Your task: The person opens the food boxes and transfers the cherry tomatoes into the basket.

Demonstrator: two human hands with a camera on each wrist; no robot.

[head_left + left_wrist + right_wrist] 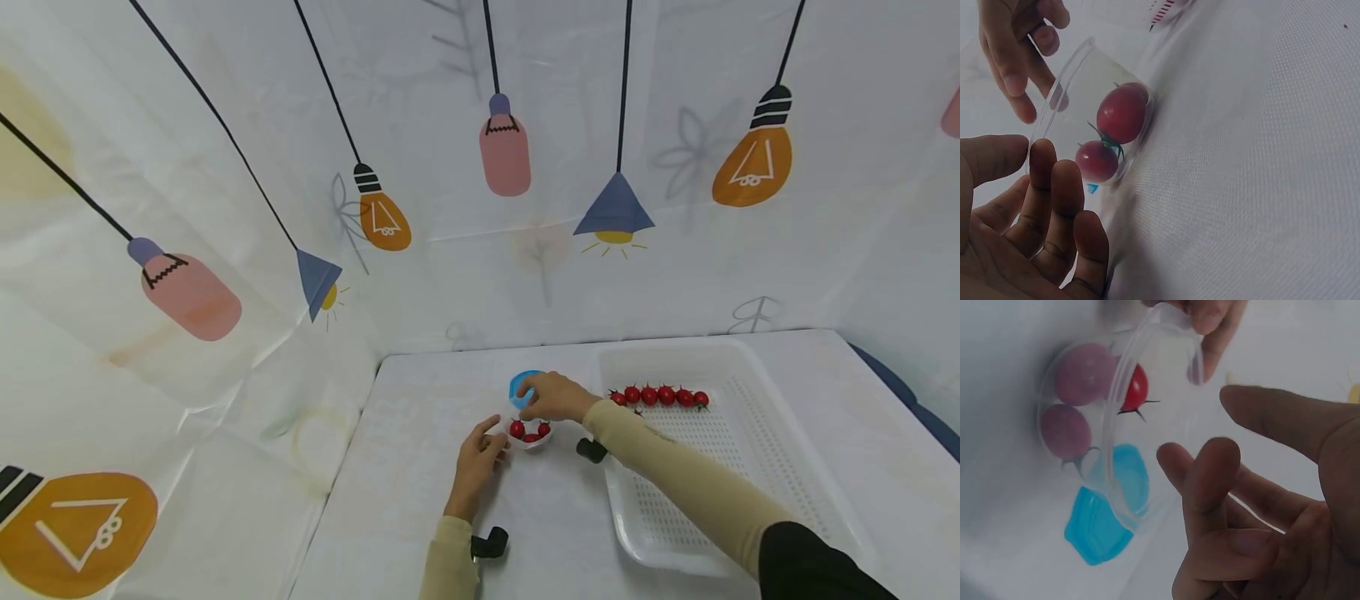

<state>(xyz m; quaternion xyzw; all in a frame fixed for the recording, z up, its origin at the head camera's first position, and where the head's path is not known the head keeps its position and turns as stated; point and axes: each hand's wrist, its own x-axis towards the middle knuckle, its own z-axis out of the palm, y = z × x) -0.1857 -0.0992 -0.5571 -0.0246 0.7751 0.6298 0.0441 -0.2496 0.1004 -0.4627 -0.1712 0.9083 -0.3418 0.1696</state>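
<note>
A clear plastic tub (529,445) with three cherry tomatoes (1121,115) inside, green stems on them, stands on the white table. My left hand (478,460) pinches the tub's rim between thumb and fingertips, from the left side. Over the far side of the tub hovers my right hand (555,397), its fingers loosely bent and nothing between them. In the right wrist view the right fingertips (1175,464) are close to the tub's mouth. A blue lid (1094,531) lies on the table behind the tub, partly covered by the right hand in the head view.
To the right sits a large white perforated basket (630,533), with a row of several cherry tomatoes (666,396) near its far end. My right forearm (675,475) crosses over it. A patterned white cloth (450,300) hangs behind and left of the table (405,467).
</note>
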